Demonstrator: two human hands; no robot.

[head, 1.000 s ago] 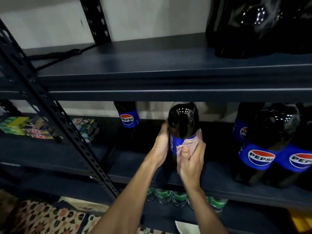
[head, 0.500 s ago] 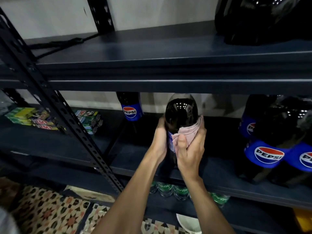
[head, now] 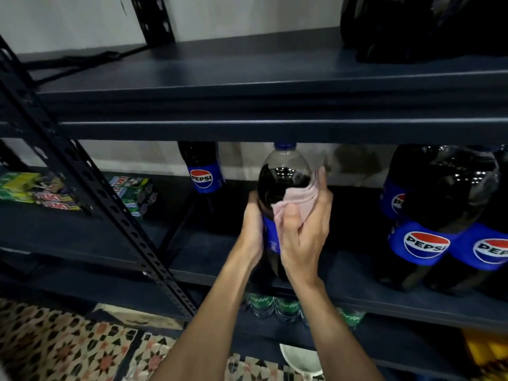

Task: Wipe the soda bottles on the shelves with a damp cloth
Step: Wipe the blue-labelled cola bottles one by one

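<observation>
A large dark cola bottle (head: 280,178) with a blue cap and blue label stands at the front of the middle shelf (head: 384,298). My left hand (head: 251,232) grips its left side at label height. My right hand (head: 305,235) holds a folded pink cloth (head: 298,198) and presses it against the bottle's right shoulder. Another Pepsi bottle (head: 203,169) stands further back on the left. Several more Pepsi bottles (head: 439,224) crowd the right of the same shelf.
A slotted black upright post (head: 90,193) runs diagonally at the left. Small snack boxes (head: 132,192) lie on the left shelf. Green-capped bottles (head: 275,306) sit on the shelf below. A black shiny bag (head: 412,26) sits on the upper shelf. Patterned floor tiles (head: 55,347) show underneath.
My right hand has slid the pink cloth upward from the label to the bottle's shoulder. The view has shifted so the bottle's cap now shows. My left hand keeps its grip.
</observation>
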